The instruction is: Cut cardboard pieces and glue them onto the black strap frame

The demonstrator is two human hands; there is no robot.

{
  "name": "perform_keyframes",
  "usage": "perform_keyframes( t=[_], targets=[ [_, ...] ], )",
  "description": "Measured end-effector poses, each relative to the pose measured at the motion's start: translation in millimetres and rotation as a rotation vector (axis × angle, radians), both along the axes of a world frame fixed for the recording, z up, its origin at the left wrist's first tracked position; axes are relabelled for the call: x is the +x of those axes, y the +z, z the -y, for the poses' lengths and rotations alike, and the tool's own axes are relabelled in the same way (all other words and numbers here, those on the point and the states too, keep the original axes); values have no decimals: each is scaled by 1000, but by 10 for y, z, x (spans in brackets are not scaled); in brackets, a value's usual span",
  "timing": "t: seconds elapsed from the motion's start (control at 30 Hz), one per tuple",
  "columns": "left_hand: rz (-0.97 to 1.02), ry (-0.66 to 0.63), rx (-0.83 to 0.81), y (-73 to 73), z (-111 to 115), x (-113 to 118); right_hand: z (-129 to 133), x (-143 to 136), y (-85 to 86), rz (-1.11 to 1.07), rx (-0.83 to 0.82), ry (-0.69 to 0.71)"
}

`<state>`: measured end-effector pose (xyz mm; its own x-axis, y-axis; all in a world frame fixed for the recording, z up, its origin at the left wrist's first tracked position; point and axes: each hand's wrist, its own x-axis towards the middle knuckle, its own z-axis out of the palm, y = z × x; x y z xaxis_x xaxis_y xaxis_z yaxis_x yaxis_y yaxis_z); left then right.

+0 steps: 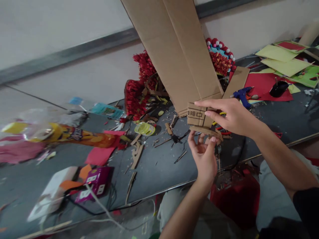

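Note:
In front of me, my left hand (203,156) is closed at its fingertips on a curved, layered cardboard piece (203,130), supporting it from below. Just above that piece stands a small cardboard panel (196,115) with dark printed characters. My right hand (230,116) pinches the panel's upper right side between thumb and fingers. The panel's lower edge meets the curved piece; whether the two are glued cannot be made out. Behind my hands, a tall cardboard sheet (183,56) leans against the wall. Pliers-like coloured handles are partly hidden behind my right hand.
A blue glue gun (243,96) and dark cup (279,89) lie right, near red paper (261,84). Left are a yellow-lidded jar (144,128), an orange bottle (92,139), a purple power strip (96,184) and cables. Cardboard scraps (137,156) litter the dark table (159,179).

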<state>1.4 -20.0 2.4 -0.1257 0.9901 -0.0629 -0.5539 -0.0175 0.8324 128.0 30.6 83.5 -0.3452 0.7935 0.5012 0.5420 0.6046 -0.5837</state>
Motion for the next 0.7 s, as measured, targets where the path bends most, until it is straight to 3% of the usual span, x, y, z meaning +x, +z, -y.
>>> perform_keyframes(
  t=[0.23, 0.5, 0.7],
  targets=[
    [35, 127, 65, 74, -167, -202, 47, 43, -95, -167, 69, -165],
    [125, 182, 24, 127, -281, -336, 94, 27, -162, -47, 200, -153],
    [115, 152, -10, 131, -298, -333, 92, -7, -194, 12, 243, -179]
  ],
)
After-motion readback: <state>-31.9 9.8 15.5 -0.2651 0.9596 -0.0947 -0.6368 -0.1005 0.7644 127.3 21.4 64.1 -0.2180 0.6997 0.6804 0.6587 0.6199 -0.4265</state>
